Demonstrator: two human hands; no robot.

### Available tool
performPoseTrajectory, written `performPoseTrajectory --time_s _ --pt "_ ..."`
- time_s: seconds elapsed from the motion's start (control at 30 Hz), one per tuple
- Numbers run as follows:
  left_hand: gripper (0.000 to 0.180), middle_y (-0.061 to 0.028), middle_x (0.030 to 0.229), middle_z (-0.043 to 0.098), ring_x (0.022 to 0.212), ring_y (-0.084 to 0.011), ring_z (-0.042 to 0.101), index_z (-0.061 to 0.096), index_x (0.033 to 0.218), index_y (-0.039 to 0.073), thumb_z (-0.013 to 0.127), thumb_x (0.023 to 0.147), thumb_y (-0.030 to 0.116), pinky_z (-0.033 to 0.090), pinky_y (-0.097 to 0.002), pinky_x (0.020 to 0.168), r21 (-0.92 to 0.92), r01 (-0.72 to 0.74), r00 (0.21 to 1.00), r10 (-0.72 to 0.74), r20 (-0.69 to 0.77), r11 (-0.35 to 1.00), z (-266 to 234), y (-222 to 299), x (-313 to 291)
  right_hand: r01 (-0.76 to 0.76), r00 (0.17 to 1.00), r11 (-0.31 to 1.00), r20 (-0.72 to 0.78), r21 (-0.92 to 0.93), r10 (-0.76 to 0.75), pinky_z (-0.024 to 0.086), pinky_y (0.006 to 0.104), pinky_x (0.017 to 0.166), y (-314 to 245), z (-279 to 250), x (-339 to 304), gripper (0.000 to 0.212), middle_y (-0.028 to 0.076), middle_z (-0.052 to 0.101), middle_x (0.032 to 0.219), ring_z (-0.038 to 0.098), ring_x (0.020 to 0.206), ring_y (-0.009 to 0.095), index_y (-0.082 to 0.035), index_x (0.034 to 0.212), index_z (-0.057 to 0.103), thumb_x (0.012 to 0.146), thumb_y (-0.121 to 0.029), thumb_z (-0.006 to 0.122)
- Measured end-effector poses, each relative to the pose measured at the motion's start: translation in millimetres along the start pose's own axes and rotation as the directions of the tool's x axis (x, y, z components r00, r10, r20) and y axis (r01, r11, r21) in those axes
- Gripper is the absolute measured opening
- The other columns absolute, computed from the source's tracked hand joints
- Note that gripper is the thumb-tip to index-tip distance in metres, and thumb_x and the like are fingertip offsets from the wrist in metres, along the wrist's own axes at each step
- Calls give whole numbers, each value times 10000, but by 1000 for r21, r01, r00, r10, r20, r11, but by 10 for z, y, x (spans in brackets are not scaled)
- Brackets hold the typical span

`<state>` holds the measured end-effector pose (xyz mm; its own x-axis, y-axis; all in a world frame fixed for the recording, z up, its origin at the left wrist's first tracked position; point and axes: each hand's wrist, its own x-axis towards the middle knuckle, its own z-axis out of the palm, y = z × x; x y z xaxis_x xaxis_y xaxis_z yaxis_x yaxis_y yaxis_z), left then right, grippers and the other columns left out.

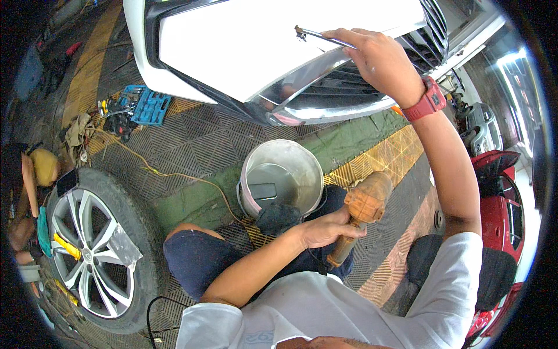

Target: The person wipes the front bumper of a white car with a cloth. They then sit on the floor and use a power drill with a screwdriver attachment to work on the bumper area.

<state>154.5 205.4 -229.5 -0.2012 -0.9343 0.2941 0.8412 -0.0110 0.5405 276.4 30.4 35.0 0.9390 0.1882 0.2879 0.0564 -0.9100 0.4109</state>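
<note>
1. Right hand point(383, 61), between 1 and 2 o'clock: fingers closed in a pinch on a thin metal rod point(328, 40); the rod's dark-crusted tip lies at 12 o'clock, over the white car front point(232, 52); contact cannot be told.
2. Left hand point(331, 230), between 4 and 5 o'clock: wrapped round the handle of an orange power tool point(369, 198), grimy, its body toward 3 o'clock.
3. Step in hand, as judged: rod presented at the car; tool held in reserve. Next move seems to call for a steady rod and a firm grip on the tool.
4. Bucket point(314, 163), centre: liquid inside; stands between person and car, apparently the chief obstacle.
5. Yellow cord point(154, 171): runs from 10 o'clock toward the bucket; possible snag.
6. Wheel point(88, 256), 8 o'clock; blue tool case point(152, 107), 10 o'clock; co-worker's arm point(28, 180), 9 o'clock.
</note>
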Motion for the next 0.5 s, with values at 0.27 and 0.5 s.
performPoseTrajectory --time_s 0.27,0.5 --pt "668 -37 1288 555 1219 -164 543 413 1509 61 735 934 172 402 -347 1112 20 2 1000 -3 14 1000 -21 -23 7 11 1000 1000 -27 -9 -11 570 496 824 3 -34 23 446 193 740 1056 707 924 412 -178 1383 645 959 -44 610" --pt "709 -44 1339 530 1238 -170 532 367 1535 67 733 935 160 402 -357 1121 32 3 1000 -4 8 999 -7 33 -13 3 1000 1000 -22 -31 -4 566 506 824 -10 -31 29 452 198 740 1057 704 931 416 -179 1382 641 954 -39 613"
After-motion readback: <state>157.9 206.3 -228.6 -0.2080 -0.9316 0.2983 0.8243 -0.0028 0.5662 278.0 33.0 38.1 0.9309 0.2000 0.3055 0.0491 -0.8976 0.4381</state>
